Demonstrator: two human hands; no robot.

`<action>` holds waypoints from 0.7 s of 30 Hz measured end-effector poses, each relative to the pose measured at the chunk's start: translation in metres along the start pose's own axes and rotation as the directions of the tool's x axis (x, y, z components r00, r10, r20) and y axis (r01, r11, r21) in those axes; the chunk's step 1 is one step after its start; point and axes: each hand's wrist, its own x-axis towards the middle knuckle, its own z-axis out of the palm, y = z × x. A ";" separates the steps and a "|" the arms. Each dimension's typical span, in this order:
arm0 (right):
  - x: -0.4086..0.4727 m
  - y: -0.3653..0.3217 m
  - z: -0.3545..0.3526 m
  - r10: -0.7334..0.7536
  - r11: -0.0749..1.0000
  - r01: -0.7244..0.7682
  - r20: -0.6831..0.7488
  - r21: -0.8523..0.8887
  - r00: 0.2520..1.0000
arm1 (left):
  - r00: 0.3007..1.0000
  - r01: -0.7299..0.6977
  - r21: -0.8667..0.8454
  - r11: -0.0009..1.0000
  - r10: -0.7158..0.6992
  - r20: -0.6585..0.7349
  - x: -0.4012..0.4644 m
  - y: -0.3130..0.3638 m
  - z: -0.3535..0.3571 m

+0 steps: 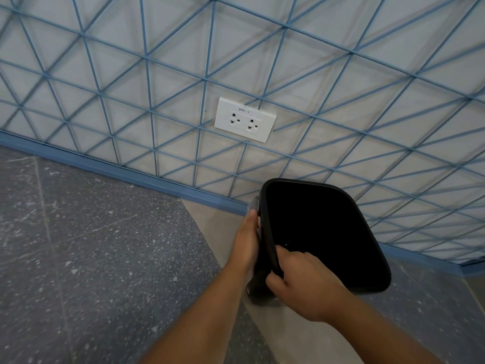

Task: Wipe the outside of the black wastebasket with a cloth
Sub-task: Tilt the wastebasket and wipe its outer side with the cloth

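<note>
— Fingers (282, 252) of our right hand (304, 282) curl over the near rim of the black plastic wastebasket (325, 232), pinching it.
— Our left hand (245, 241) lies flat against the wastebasket's left outer wall, fingers together over a pale cloth (254, 203).
— Beyond the wastebasket, speckled grey floor (91, 245) lies open; behind stands the blue-latticed wall (341, 88) with its white socket (245, 119).

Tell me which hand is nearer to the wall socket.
Left. The left hand lies flat against the wastebasket's outer side, just below the wall socket. The right hand grips the near rim, lower and farther away.
</note>
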 end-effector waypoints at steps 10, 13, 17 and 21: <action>0.003 0.000 -0.003 0.033 0.999 -0.033 -0.009 -0.026 0.999 | 0.987 -0.137 -0.077 0.988 0.129 -0.101 -0.052 -0.021 -0.040; 0.002 -0.001 -0.003 0.040 0.999 -0.040 -0.003 -0.016 0.999 | 0.973 -0.126 -0.032 0.992 0.117 -0.200 -0.052 -0.032 -0.064; 0.002 -0.002 -0.003 0.051 0.998 -0.050 0.019 -0.027 0.999 | 0.977 -0.066 -0.026 0.997 0.059 -0.206 -0.051 -0.051 -0.078; 0.003 -0.001 -0.003 0.060 0.998 -0.060 0.064 -0.001 0.996 | 0.986 -0.004 -0.087 0.996 -0.011 -0.165 -0.040 -0.077 -0.078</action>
